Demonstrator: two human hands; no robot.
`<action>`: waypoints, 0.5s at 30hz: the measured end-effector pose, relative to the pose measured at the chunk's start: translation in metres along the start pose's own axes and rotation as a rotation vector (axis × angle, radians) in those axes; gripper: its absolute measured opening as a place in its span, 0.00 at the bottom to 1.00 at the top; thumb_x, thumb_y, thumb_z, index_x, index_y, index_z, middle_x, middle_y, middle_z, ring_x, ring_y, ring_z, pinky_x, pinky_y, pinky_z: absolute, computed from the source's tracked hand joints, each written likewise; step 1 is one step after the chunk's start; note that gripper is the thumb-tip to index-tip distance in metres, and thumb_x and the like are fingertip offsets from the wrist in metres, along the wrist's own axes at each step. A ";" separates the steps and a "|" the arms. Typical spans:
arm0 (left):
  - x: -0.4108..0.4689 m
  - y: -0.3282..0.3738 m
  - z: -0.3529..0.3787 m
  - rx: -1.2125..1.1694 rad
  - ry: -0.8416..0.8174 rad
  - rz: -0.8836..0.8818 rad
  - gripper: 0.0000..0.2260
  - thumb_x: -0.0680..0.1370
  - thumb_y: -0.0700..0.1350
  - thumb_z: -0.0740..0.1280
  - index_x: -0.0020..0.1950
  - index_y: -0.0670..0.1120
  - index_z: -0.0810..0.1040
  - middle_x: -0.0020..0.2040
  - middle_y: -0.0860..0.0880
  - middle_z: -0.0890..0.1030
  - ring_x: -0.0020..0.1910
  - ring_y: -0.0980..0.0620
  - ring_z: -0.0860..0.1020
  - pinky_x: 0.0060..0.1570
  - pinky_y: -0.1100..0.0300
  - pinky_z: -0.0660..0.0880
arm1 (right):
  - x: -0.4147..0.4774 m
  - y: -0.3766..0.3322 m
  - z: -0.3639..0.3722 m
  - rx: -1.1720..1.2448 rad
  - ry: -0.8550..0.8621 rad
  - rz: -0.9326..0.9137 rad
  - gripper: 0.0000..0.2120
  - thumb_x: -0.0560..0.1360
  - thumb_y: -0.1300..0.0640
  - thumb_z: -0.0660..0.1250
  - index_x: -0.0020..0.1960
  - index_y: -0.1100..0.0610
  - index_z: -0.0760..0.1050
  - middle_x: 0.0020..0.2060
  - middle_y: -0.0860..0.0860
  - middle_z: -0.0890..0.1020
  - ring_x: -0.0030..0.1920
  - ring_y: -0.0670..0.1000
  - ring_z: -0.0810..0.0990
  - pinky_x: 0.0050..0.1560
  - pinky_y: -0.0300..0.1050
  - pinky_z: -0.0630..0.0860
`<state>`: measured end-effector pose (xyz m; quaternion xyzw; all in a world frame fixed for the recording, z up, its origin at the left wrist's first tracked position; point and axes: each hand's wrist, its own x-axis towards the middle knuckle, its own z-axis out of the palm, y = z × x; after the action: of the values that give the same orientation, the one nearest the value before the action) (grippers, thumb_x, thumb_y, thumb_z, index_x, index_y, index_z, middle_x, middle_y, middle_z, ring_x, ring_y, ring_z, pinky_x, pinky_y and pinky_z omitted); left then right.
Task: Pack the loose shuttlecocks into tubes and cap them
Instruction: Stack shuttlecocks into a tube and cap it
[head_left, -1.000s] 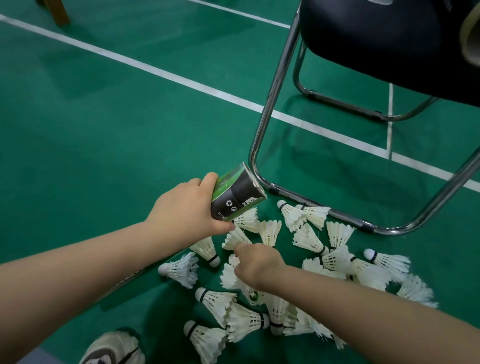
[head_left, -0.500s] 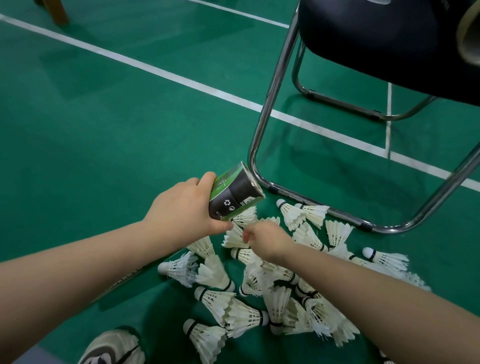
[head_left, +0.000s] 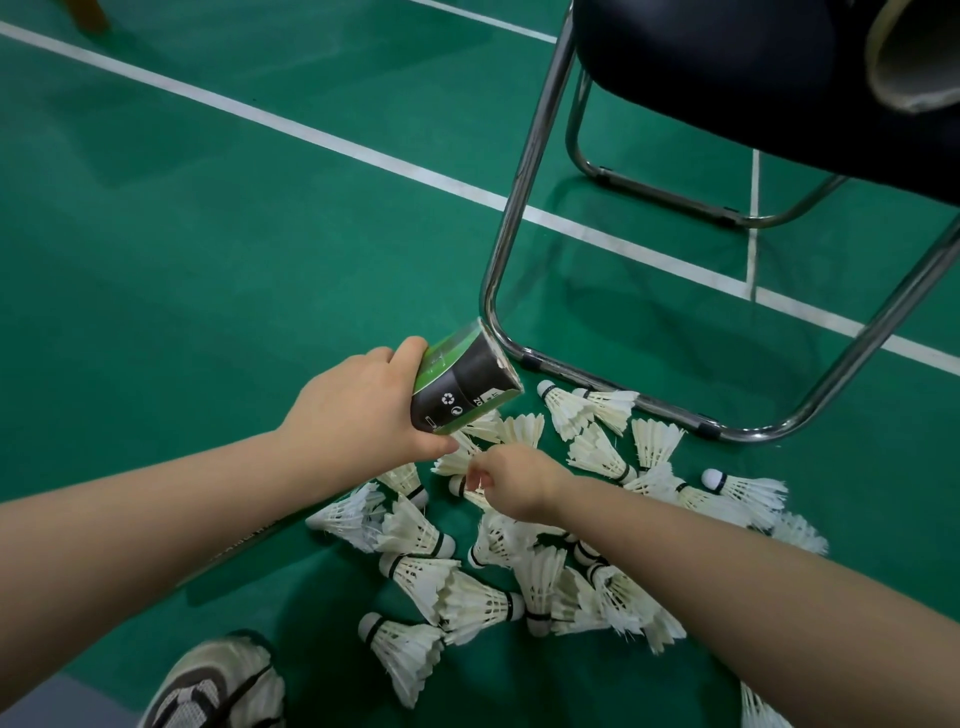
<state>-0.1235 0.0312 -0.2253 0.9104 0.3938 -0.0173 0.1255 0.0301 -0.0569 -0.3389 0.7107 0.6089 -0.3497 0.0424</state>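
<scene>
My left hand (head_left: 358, 410) grips a black and green shuttlecock tube (head_left: 462, 387), tilted with its open end pointing up and to the right, close to the chair leg. Just below the tube, my right hand (head_left: 514, 483) has its fingers curled and pinches a white feather shuttlecock (head_left: 458, 484) whose black-banded cork sticks out to the left. Several loose shuttlecocks (head_left: 597, 452) lie scattered on the green floor beneath and around both hands, some stacked into each other (head_left: 467, 603). My right forearm hides part of the pile.
A chair with a chrome tube frame (head_left: 511, 218) and dark seat (head_left: 727, 78) stands right behind the pile. Another open tube (head_left: 914, 57) lies on the seat. My shoe (head_left: 218, 686) is at the bottom left. White court lines (head_left: 311, 132) cross the floor.
My right hand has risen from the pile to just below the tube, still pinching a shuttlecock. Several shuttlecocks in the pile have shifted. The left hand and tube have barely moved.
</scene>
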 end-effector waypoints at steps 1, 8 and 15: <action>-0.001 0.001 0.000 -0.002 0.003 0.005 0.32 0.64 0.66 0.69 0.60 0.52 0.64 0.48 0.51 0.75 0.44 0.50 0.73 0.38 0.57 0.71 | -0.001 0.001 -0.001 0.000 0.004 0.004 0.18 0.73 0.67 0.56 0.56 0.54 0.77 0.56 0.54 0.80 0.56 0.55 0.77 0.55 0.49 0.75; -0.004 0.002 -0.003 0.003 0.016 0.023 0.32 0.64 0.67 0.69 0.59 0.51 0.64 0.47 0.51 0.75 0.43 0.50 0.73 0.37 0.57 0.71 | -0.005 0.002 0.000 -0.020 0.002 0.023 0.18 0.74 0.67 0.57 0.58 0.53 0.76 0.57 0.54 0.79 0.57 0.55 0.76 0.53 0.46 0.73; -0.012 -0.002 -0.003 -0.003 0.010 0.029 0.32 0.64 0.67 0.69 0.59 0.51 0.64 0.47 0.51 0.75 0.43 0.50 0.73 0.37 0.57 0.71 | -0.010 -0.001 0.005 -0.044 -0.051 0.050 0.18 0.76 0.65 0.55 0.61 0.53 0.75 0.62 0.54 0.77 0.62 0.55 0.73 0.59 0.47 0.71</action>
<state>-0.1331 0.0246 -0.2209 0.9159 0.3812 -0.0106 0.1251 0.0265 -0.0677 -0.3366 0.7156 0.5971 -0.3531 0.0823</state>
